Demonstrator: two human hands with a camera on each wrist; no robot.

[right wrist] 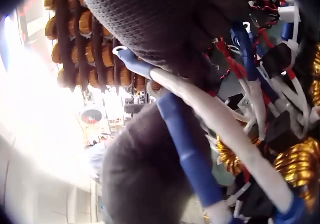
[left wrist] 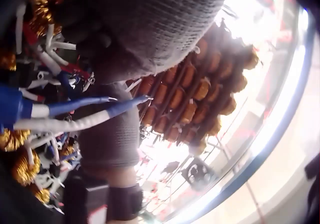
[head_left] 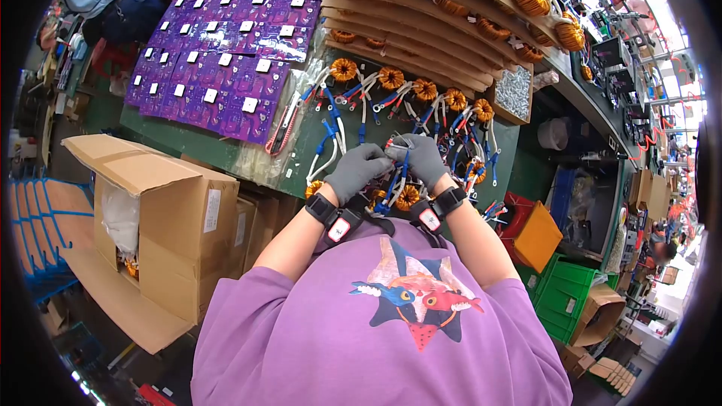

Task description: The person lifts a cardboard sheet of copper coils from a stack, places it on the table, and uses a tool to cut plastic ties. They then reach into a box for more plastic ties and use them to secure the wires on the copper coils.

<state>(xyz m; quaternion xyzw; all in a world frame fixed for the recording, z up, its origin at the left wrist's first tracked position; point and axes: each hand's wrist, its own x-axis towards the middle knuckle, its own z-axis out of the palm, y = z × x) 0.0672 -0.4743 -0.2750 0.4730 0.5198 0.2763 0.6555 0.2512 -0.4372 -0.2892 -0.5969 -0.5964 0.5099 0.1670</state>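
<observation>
Both hands wear grey knit gloves and meet over the wiring at the near edge of the green bench. My left hand [head_left: 359,171] bends its fingers inward, thumb and fingertips pinching thin wire leads beside the other hand. With its fingertips close against these, my right hand [head_left: 423,159] pinches at the same leads. The exact spot gripped is hidden by the gloves. Blue-and-white cables [right wrist: 220,119] with ring terminals stand up between the wrists. Below the hands lies a copper-wound coil [head_left: 408,197]. More blue-sleeved cable ends [left wrist: 122,106] show in the left wrist view.
Several wired coils [head_left: 391,77] line the bench behind the hands. Purple circuit boards [head_left: 226,37] cover the left; a red utility knife [head_left: 283,126] lies beside them. Stacked cardboard layers [head_left: 406,30] hold coils at the back, near a box of screws [head_left: 514,94]. An open carton [head_left: 169,233] stands left.
</observation>
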